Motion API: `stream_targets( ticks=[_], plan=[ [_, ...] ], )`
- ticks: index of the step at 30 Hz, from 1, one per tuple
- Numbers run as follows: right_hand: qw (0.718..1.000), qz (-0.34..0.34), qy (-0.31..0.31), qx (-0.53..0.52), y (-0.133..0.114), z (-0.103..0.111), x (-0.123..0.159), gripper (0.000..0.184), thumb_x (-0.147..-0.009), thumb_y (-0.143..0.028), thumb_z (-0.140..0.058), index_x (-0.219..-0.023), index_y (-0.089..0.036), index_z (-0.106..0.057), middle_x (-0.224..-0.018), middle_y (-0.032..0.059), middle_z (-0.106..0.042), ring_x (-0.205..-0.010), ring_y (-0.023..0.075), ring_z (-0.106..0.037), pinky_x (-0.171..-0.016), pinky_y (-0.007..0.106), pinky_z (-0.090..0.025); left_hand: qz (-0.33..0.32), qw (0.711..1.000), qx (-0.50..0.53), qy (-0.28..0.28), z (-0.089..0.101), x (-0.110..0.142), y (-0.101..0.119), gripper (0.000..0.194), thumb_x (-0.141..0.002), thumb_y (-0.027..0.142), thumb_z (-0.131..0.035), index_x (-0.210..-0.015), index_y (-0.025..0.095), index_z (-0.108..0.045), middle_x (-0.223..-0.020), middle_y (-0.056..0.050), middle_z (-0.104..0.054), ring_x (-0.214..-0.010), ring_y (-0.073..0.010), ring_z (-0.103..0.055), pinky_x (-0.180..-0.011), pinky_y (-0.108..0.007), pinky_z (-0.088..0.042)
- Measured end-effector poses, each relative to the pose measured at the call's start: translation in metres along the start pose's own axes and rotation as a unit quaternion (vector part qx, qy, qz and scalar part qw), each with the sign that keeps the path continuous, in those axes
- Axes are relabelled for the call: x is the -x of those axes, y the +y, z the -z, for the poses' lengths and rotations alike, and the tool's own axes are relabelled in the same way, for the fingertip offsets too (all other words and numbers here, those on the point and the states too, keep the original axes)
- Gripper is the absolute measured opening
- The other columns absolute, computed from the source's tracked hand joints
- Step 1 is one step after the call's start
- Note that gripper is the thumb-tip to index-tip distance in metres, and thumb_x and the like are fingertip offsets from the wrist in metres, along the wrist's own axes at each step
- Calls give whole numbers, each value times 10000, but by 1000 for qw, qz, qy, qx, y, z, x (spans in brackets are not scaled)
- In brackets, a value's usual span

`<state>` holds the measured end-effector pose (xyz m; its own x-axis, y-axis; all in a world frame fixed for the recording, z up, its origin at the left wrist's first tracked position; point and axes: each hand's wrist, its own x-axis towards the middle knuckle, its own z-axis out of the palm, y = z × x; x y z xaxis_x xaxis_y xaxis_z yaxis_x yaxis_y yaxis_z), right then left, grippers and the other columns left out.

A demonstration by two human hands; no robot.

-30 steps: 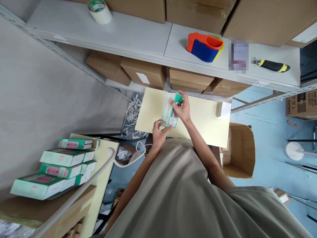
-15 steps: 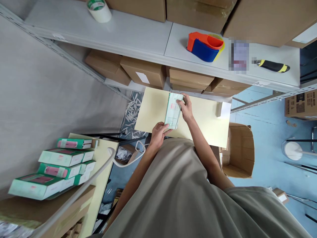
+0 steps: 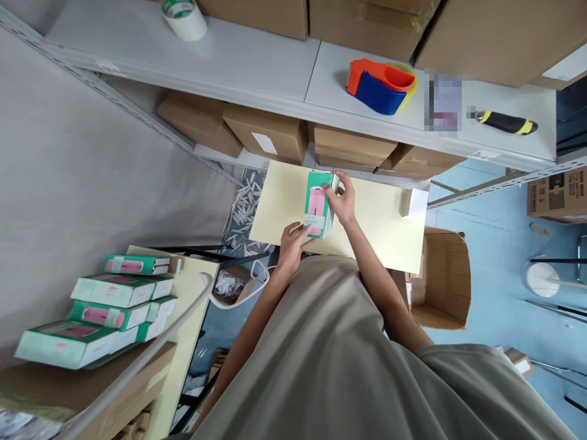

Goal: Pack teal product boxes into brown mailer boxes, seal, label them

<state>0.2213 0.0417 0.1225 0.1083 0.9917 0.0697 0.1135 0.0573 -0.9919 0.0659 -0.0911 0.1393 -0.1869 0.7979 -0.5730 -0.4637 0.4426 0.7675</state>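
A green and white product box (image 3: 317,205) with a pink bottle-like picture on its front is held over the pale yellow tabletop (image 3: 376,214). My left hand (image 3: 293,245) grips its lower end, thumb on the front face. At its upper right edge, my right hand (image 3: 342,197) closes around the side, thumb on the front and fingers behind. The box's back and the fingertips behind it are hidden. A small white box (image 3: 414,203) stands at the tabletop's right end.
Similar green and white boxes (image 3: 114,290) are stacked at lower left. A grey shelf (image 3: 257,67) ahead carries a tape roll (image 3: 184,21), an orange and blue tape dispenser (image 3: 380,85) and a black and yellow-handled tool (image 3: 507,122). An open carton (image 3: 443,281) sits right of the table.
The box has been turned in my hands: a pale side faced up before, and now the green front with the pink picture does. Both hands stay in nearly the same place.
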Motion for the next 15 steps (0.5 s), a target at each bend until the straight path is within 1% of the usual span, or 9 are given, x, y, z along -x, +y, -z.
stream_targets(
  ticks=[2,4,6,8,12,15],
  plan=[
    [999,-17,-5,-32,1,2,0,631,-933,-731,-701,-1399,-313,-624,-1455,94,-680,-1353,298,-650,-1033,475,-646,65,996,34,-52,3,0,3,573,-689,425,-997,-1097,216,-653,-1147,-83,-789,-1105,-272,-779,-1030,-503,-647],
    [998,-33,-13,-54,2,2,0,610,-931,-735,-697,-1375,-322,-630,-1451,93,-680,-1323,290,-665,-988,463,-666,83,992,47,-80,4,1,4,543,-687,403,-997,-1092,209,-691,-1131,-82,-815,-1117,-281,-791,-1060,-500,-641],
    [997,-39,-25,-63,2,3,0,600,-917,-743,-706,-1349,-332,-636,-1437,88,-687,-1273,282,-683,-948,452,-678,70,994,47,-72,5,1,3,551,-675,377,-1004,-1109,209,-710,-1131,-74,-828,-1116,-277,-797,-1080,-494,-633],
    [996,-38,-35,-71,1,4,-1,600,-911,-752,-706,-1340,-339,-634,-1426,84,-691,-1244,279,-688,-941,453,-677,53,996,43,-55,4,1,1,594,-655,365,-1017,-1139,206,-711,-1122,-72,-832,-1102,-276,-802,-1088,-501,-625],
    [995,-45,-52,-77,-1,5,-2,629,-917,-763,-702,-1377,-343,-617,-1437,86,-681,-1286,291,-661,-1025,487,-636,11,999,22,-35,1,-1,-3,679,-633,375,-1025,-1210,206,-709,-1151,-81,-821,-1125,-283,-786,-1088,-503,-610],
    [998,-35,-46,-35,-5,2,-1,702,-890,-769,-738,-1439,-357,-590,-1480,88,-653,-1333,295,-637,-1107,511,-586,-57,998,-29,-3,-3,-1,-5,683,-600,335,-1031,-1200,209,-732,-1213,-84,-797,-1156,-273,-758,-1081,-447,-604]
  ],
)
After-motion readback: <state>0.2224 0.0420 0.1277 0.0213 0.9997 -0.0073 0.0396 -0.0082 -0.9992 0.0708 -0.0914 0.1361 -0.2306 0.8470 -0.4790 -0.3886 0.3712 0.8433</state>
